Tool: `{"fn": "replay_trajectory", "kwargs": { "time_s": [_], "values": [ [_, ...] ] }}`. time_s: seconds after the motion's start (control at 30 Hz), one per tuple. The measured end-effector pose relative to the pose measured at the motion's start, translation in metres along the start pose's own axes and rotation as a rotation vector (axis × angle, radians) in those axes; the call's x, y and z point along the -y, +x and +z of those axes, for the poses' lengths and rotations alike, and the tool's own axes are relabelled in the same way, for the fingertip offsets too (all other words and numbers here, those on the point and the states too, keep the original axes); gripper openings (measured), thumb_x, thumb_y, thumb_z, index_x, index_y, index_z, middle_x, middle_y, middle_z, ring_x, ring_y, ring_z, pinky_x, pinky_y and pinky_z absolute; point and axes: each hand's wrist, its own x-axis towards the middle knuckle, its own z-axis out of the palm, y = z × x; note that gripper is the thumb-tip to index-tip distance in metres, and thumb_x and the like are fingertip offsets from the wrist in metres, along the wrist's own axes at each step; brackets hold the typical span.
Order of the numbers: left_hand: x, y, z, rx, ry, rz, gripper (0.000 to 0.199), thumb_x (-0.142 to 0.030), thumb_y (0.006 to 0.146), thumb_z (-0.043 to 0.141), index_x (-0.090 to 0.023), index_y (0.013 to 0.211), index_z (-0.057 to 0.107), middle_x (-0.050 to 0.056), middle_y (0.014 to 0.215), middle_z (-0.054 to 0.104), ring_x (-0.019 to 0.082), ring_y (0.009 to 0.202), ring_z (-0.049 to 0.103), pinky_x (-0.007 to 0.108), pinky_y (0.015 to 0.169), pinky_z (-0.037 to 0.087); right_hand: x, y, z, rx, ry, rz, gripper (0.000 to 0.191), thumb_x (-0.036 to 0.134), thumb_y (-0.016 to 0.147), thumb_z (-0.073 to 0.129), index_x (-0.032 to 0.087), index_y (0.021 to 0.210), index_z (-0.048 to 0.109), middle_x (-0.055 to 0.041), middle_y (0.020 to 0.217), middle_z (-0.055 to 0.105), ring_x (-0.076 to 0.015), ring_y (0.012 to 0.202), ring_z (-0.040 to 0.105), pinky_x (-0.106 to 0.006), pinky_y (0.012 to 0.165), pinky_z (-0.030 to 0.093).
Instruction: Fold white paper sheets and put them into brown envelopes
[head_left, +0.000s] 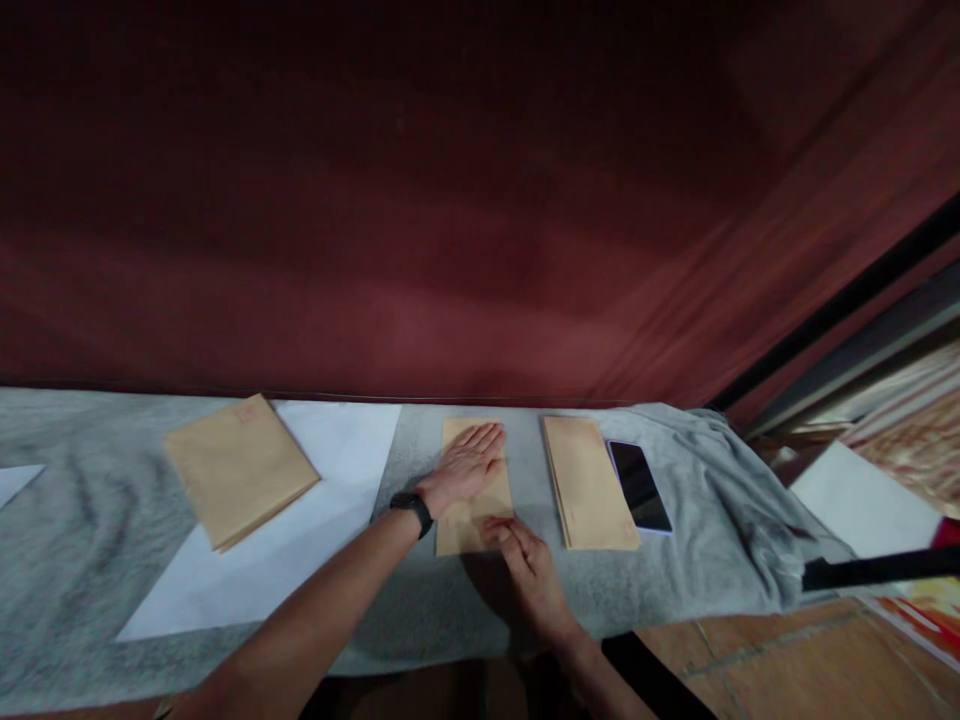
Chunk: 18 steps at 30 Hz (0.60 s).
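While the grey cloth underlies everything, the left kraft stack and right kraft stack flank the middle kraft envelope, apparently leaving it room; the left hand, fingers nearly together, seemingly steadies it flat; the right hand curls at its near right corner, pinch unclear.

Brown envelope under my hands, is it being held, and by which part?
The left hand lies flat on the upper part of the brown envelope, not gripping. The right fingers touch its lower right; whether they pinch it can't be told.
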Motion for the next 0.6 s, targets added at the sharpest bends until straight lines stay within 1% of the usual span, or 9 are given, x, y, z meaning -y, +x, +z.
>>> {"fn": "replay_trajectory", "kwargs": {
  "time_s": [0.13, 0.23, 0.37, 0.5, 0.6],
  "values": [
    [-0.006, -0.017, 0.003, 0.01, -0.004, 0.052, 0.058, -0.041, 0.105, 0.026, -0.013, 0.156, 0.035, 0.012, 0.164, 0.032, 0.02, 0.154, 0.022, 0.038, 0.125, 0.012, 0.001, -0.003, 0.001, -0.134, 0.097, 0.05, 0.041, 0.057, 0.1, 0.043, 0.026, 0.092, 0.068, -0.0055, 0.095, 0.07, -0.0239, 0.097, 0.062, -0.035, 0.094, 0.045],
    [-0.012, -0.028, 0.003, 0.028, -0.016, 0.075, 0.058, -0.041, 0.105, 0.024, -0.016, 0.158, 0.03, 0.01, 0.165, 0.032, 0.018, 0.155, 0.021, 0.037, 0.125, 0.011, 0.001, -0.001, 0.003, -0.222, 0.13, 0.07, 0.047, 0.067, 0.097, 0.044, 0.026, 0.086, 0.065, -0.0064, 0.089, 0.066, -0.0252, 0.092, 0.059, -0.038, 0.092, 0.045],
    [-0.022, -0.042, 0.0, 0.078, -0.033, 0.096, 0.059, -0.041, 0.105, 0.024, -0.016, 0.158, 0.028, 0.011, 0.166, 0.029, 0.018, 0.155, 0.02, 0.038, 0.125, 0.01, -0.004, 0.003, 0.006, -0.304, 0.156, 0.083, 0.054, 0.075, 0.094, 0.039, 0.027, 0.081, 0.06, -0.0059, 0.085, 0.062, -0.0252, 0.088, 0.056, -0.04, 0.089, 0.045],
    [-0.034, -0.056, 0.0, 0.09, -0.052, 0.107, 0.058, -0.044, 0.106, 0.023, -0.016, 0.156, 0.033, 0.01, 0.165, 0.03, 0.019, 0.155, 0.021, 0.038, 0.126, 0.01, -0.011, 0.006, 0.01, -0.362, 0.188, 0.11, 0.053, 0.075, 0.094, 0.038, 0.028, 0.079, 0.059, -0.0042, 0.081, 0.06, -0.0239, 0.083, 0.057, -0.039, 0.088, 0.046],
    [-0.042, -0.067, 0.002, 0.093, -0.077, 0.109, 0.058, -0.046, 0.107, 0.023, -0.018, 0.157, 0.033, 0.01, 0.165, 0.031, 0.02, 0.154, 0.022, 0.039, 0.126, 0.01, -0.015, 0.006, 0.011, -0.373, 0.202, 0.127, 0.051, 0.073, 0.094, 0.041, 0.027, 0.082, 0.061, -0.0043, 0.084, 0.063, -0.0232, 0.085, 0.058, -0.038, 0.087, 0.047]
  ]
}}
